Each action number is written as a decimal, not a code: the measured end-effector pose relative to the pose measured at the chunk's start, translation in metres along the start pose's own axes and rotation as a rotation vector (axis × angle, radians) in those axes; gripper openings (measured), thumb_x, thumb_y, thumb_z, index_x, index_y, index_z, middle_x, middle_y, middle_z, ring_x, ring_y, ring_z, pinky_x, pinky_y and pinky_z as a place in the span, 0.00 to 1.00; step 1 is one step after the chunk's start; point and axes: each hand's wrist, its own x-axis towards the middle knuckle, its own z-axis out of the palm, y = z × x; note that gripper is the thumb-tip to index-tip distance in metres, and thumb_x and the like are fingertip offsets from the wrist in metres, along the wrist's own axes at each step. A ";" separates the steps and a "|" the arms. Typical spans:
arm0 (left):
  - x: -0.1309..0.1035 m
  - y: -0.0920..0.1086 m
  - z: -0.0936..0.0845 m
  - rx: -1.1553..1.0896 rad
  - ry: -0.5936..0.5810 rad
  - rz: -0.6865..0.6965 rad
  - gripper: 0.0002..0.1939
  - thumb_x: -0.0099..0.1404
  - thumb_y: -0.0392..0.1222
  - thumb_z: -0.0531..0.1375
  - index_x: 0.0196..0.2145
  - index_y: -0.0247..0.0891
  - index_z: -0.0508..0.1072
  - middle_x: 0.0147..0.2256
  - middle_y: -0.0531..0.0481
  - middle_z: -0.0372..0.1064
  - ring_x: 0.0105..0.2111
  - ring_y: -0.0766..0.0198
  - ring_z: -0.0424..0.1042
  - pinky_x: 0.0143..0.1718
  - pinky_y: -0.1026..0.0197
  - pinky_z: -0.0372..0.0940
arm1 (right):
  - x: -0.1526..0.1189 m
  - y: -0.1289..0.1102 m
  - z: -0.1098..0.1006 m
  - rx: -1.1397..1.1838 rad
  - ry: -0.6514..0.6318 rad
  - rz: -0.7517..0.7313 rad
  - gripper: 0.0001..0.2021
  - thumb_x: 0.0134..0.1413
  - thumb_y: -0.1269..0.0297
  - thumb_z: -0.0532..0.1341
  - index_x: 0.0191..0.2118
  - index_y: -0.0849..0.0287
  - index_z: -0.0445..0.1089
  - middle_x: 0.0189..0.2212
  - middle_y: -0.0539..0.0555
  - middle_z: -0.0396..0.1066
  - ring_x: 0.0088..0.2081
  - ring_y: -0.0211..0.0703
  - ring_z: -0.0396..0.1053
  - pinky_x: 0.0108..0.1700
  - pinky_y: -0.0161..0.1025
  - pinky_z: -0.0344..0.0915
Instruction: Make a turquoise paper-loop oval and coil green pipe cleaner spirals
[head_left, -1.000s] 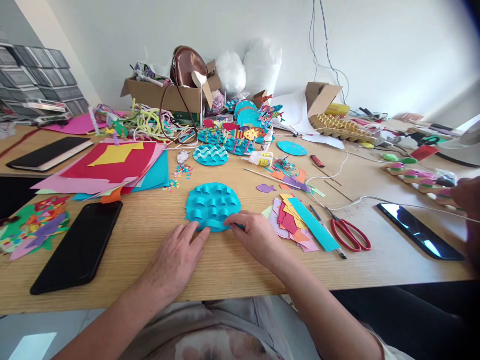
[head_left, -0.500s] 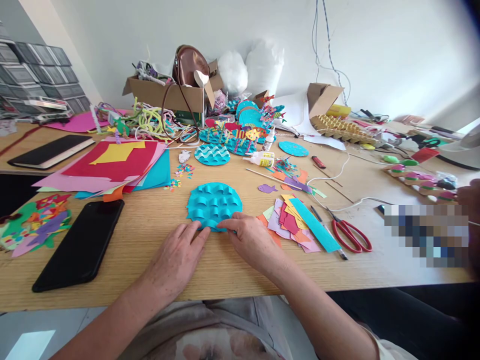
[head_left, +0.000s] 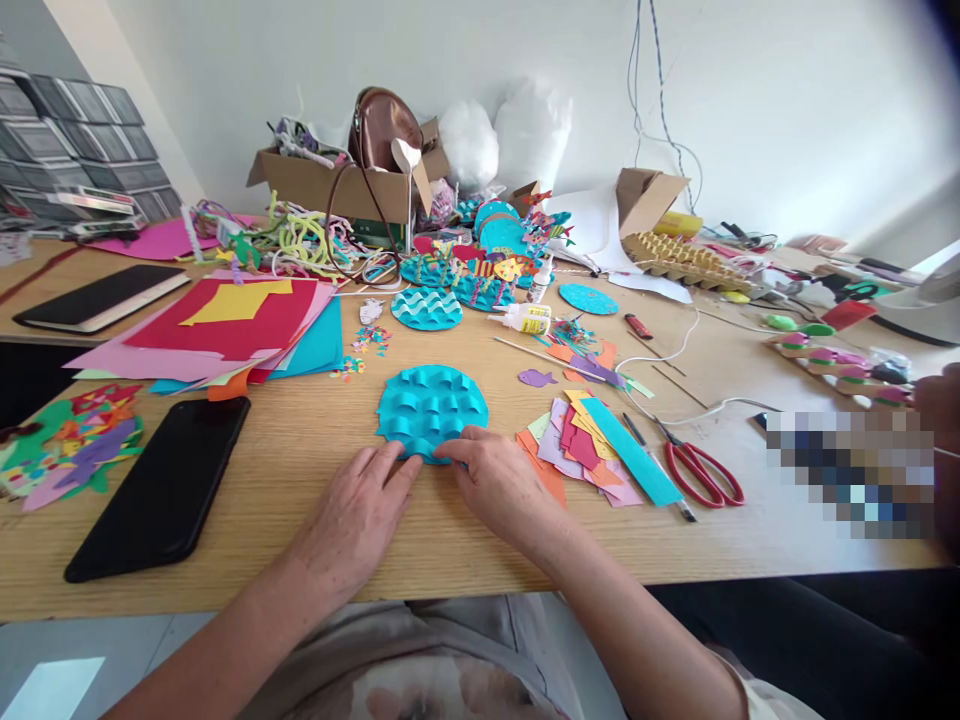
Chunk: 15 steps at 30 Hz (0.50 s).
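A round blue paper disc with rows of raised, wavy paper strips lies flat on the wooden table. My left hand holds its near left edge with the fingertips. At the near right edge, my right hand presses a strip with its forefinger, the other fingers curled. The undersides of both hands hide part of their grip. Right of the disc lie a pile of coloured paper scraps, a flat blue paper strip and red-handled scissors. Beyond it is another blue disc with pale waves.
A black phone and stacked coloured paper lie to the left. Glue bottles, a purple paper fish and paper confetti are farther back. A white cable crosses the right side. Another person's hand shows at far right.
The view has shifted very slightly. Both hands stay at the disc's near edge, with the right forefinger tucked in a little more.
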 end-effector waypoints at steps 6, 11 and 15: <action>0.000 0.000 -0.003 -0.002 -0.082 -0.032 0.17 0.64 0.30 0.46 0.44 0.38 0.70 0.45 0.39 0.64 0.41 0.54 0.65 0.38 0.52 0.66 | -0.001 -0.002 0.001 -0.052 -0.019 -0.006 0.19 0.51 0.73 0.49 0.42 0.50 0.72 0.34 0.52 0.71 0.34 0.40 0.69 0.33 0.34 0.57; -0.002 0.000 0.000 0.021 -0.139 -0.059 0.21 0.62 0.28 0.48 0.48 0.44 0.68 0.47 0.43 0.62 0.41 0.57 0.64 0.40 0.54 0.65 | -0.003 -0.004 0.000 -0.091 -0.027 -0.001 0.18 0.52 0.73 0.50 0.42 0.49 0.72 0.35 0.52 0.70 0.34 0.41 0.69 0.32 0.34 0.57; -0.002 0.001 0.002 0.033 -0.148 -0.069 0.25 0.61 0.28 0.49 0.52 0.49 0.65 0.48 0.44 0.62 0.41 0.57 0.64 0.40 0.55 0.64 | -0.004 -0.005 -0.002 -0.105 -0.049 0.023 0.17 0.54 0.70 0.50 0.43 0.49 0.71 0.35 0.52 0.71 0.34 0.41 0.69 0.31 0.34 0.57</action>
